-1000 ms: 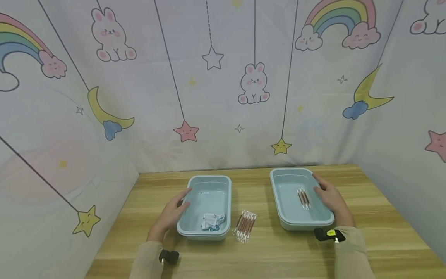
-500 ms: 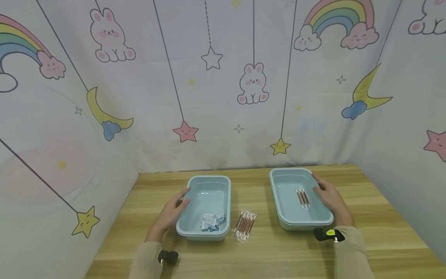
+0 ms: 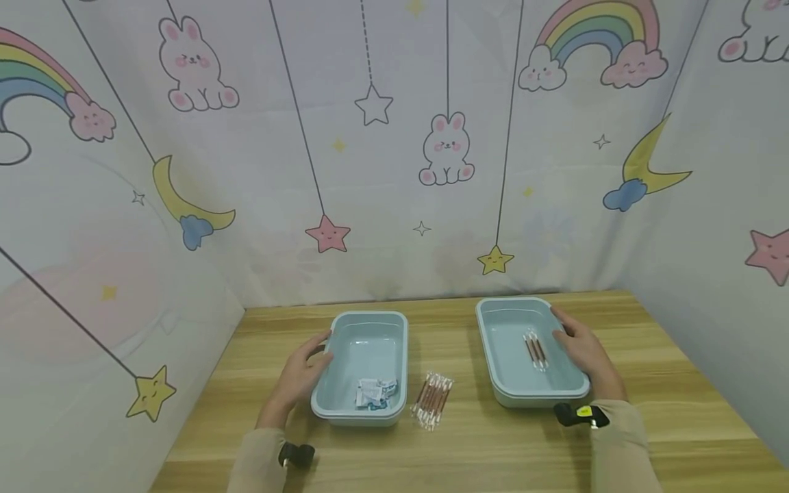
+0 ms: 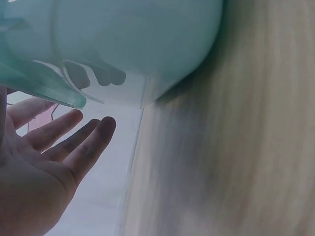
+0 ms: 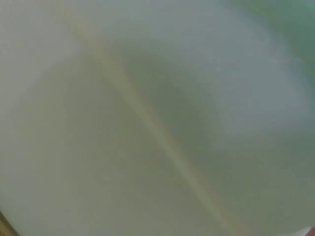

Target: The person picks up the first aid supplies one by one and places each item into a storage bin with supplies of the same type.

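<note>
My left hand (image 3: 298,377) is at the left rim of a light-blue plastic basin (image 3: 402,342), its thumb near the edge. In the left wrist view, the fingers (image 4: 93,145) are straight and spread beside the basin's wall (image 4: 142,39). Small white and blue packets (image 3: 376,393) lie inside that basin. My right hand (image 3: 585,350) holds the right rim of a second light-blue basin (image 3: 485,346), thumb over the edge and fingers outside. A few brown-stemmed cotton swabs (image 3: 535,351) in clear wrap lie in it. Only a blurred basin wall (image 5: 147,123) fills the right wrist view.
Between the basins, a clear-wrapped bundle of several brown cotton swabs (image 3: 433,401) lies on the wooden table (image 3: 456,459). A cartoon-printed cloth backdrop (image 3: 394,260) rises behind the table and along both sides.
My left hand's fingertips have drawn back a little to the left, from over the basin's rim to its edge. The right hand, basins and swabs look the same.
</note>
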Demonstrator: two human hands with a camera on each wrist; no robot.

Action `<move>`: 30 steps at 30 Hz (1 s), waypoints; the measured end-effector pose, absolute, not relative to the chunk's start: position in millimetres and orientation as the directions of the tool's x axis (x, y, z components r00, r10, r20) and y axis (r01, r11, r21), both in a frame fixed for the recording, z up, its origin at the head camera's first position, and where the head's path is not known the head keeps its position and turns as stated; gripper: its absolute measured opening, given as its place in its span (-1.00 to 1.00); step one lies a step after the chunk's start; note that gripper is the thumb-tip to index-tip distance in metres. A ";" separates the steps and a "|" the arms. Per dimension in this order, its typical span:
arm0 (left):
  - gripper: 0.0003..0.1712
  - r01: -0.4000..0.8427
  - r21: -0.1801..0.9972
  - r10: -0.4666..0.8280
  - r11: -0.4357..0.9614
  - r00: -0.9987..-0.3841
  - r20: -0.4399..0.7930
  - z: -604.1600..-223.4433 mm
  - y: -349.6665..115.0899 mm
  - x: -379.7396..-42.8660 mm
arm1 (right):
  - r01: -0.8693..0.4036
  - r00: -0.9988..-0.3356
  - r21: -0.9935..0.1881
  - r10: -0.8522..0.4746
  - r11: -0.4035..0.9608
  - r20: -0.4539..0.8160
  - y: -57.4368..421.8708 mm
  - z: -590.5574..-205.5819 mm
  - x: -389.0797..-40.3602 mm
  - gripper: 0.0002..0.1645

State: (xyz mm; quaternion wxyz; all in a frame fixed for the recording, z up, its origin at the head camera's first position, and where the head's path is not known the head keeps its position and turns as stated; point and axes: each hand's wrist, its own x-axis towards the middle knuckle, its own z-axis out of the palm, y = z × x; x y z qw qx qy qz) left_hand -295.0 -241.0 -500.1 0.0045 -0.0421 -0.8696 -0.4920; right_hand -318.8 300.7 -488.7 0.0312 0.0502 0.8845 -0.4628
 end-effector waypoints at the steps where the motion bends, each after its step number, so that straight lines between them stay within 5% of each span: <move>1: -0.43 0.086 0.856 0.068 0.510 -0.996 0.060 -499.6 -241.2 -295.0 | 0.120 -0.993 -0.815 0.063 0.567 -0.103 300.8 -488.7 -318.7 -0.31; 17: -0.47 0.300 0.770 0.101 0.563 -0.950 0.296 -483.4 -235.2 -290.6 | 0.114 -0.993 -0.816 0.065 0.567 -0.093 301.7 -489.9 -320.3 -0.31; 30: -0.41 0.572 0.677 0.234 0.464 -0.816 0.529 -468.4 -217.7 -281.4 | 0.084 -0.996 -0.806 0.042 0.586 -0.073 303.8 -490.0 -319.4 -0.32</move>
